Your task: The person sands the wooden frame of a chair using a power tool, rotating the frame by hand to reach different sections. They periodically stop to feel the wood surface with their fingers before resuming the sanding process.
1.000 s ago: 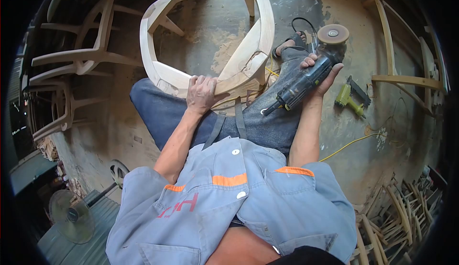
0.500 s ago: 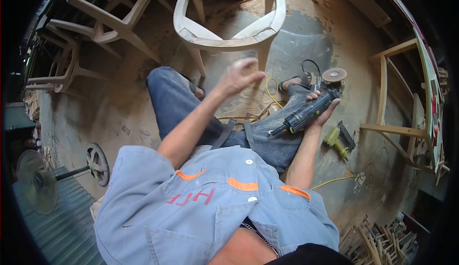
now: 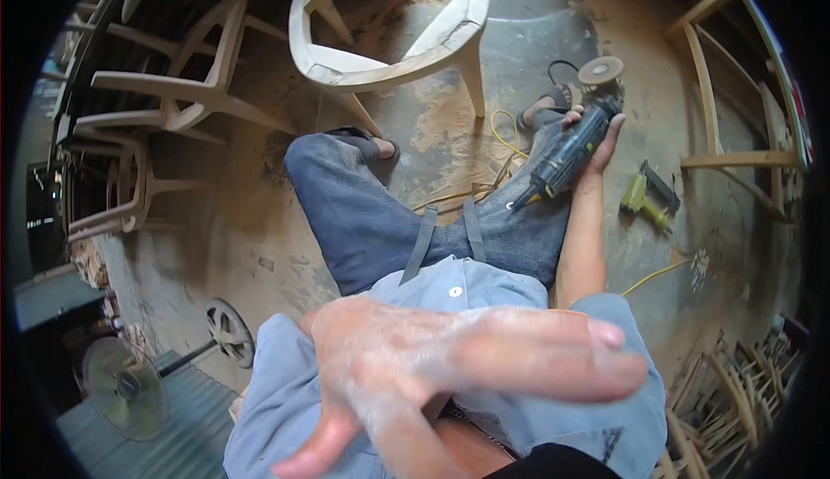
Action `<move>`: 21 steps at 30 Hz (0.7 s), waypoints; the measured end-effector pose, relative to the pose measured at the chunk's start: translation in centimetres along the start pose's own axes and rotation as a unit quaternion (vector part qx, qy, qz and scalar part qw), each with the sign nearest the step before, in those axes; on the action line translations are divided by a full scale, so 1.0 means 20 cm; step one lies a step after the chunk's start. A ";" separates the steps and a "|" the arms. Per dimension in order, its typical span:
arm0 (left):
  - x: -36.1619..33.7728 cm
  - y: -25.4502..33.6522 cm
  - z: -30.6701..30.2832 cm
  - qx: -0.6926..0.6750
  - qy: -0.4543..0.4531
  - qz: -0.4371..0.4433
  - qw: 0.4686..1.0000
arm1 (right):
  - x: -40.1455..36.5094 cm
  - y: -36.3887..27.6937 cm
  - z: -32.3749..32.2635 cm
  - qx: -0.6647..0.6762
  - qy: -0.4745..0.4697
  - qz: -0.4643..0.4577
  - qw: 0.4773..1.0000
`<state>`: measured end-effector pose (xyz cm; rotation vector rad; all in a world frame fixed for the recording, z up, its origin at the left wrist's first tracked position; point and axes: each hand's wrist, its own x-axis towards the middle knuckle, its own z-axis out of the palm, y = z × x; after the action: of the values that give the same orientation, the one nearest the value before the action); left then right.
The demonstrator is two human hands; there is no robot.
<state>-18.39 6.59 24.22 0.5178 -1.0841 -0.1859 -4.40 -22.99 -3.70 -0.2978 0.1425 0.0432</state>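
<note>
Close to the camera, my left hand [image 3: 398, 358] is raised in front of the shirt, large and blurred, with dusty fingers spread and nothing in them. My right hand [image 3: 603, 152] is wrapped round the dark body of an angle grinder [image 3: 564, 157], held over my right leg. The grinder's round disc [image 3: 601, 70] points away from me at the far end. In front of my feet stands a pale wooden chair frame [image 3: 393, 74] with a rounded seat ring, touched by neither hand. A green and black nail gun [image 3: 647, 200] lies on the floor right of the grinder.
Several wooden chair frames [image 3: 186, 98] are stacked at the left. A fan [image 3: 126, 386] stands at the lower left. Another wooden frame [image 3: 735, 159] is at the right, with wood pieces [image 3: 735, 392] heaped below it. A yellow cord [image 3: 510, 137] runs across the floor.
My left hand has come up from near the chair frame towards the camera. The view has shifted, and my right hand still holds the grinder.
</note>
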 end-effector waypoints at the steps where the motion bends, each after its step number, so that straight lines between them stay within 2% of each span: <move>1: 0.04 -0.05 0.03 -0.002 -0.007 -0.001 1.000 | -0.01 0.00 0.02 -0.011 0.026 -0.009 1.000; 2: 0.09 -0.20 0.06 0.021 -0.002 0.101 0.995 | -0.03 0.02 0.02 0.010 0.025 -0.010 1.000; 5: 0.09 -0.13 0.04 0.057 -0.022 0.038 0.997 | -0.05 0.03 0.13 0.073 -0.003 0.007 0.997; 6: 0.11 -0.18 0.05 0.040 -0.008 0.072 0.997 | -0.06 0.04 0.15 0.074 -0.007 0.011 0.997; 9: 0.02 -0.21 -0.17 0.030 -0.013 -0.037 0.999 | -0.04 0.03 0.13 0.051 -0.015 0.000 0.999; 10: -0.04 -0.25 -0.25 0.092 0.032 -0.104 0.990 | -0.03 0.03 0.12 0.040 -0.016 -0.005 0.999; 11: -0.08 -0.26 -0.28 0.215 0.141 -0.264 0.930 | -0.04 0.04 0.11 0.043 -0.012 -0.004 0.999; 12: -0.15 -0.38 -0.36 0.354 0.197 -0.365 0.838 | -0.04 0.04 0.11 0.046 -0.011 -0.002 0.999; 13: -0.27 -0.49 -0.43 0.516 0.151 -0.441 0.718 | -0.04 0.04 0.10 0.048 -0.009 0.001 0.999; 15: -0.49 -0.66 -0.47 0.533 0.090 -0.463 0.703 | -0.04 0.05 0.10 0.060 -0.024 -0.001 0.998; 17: -0.56 -0.77 -0.42 0.384 0.206 -0.463 0.772 | -0.04 0.04 0.09 0.072 -0.031 -0.001 0.997; 19: -0.56 -0.78 -0.47 0.427 0.166 -0.458 0.762 | -0.05 0.03 0.09 0.080 -0.036 0.011 0.996; 21: -0.55 -0.79 -0.52 0.462 0.129 -0.438 0.760 | -0.04 0.03 0.09 0.072 0.005 -0.013 0.997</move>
<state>-12.77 0.41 4.07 1.8998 -0.5106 -0.3793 -5.06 -21.96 -2.03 -0.1565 0.1516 0.0065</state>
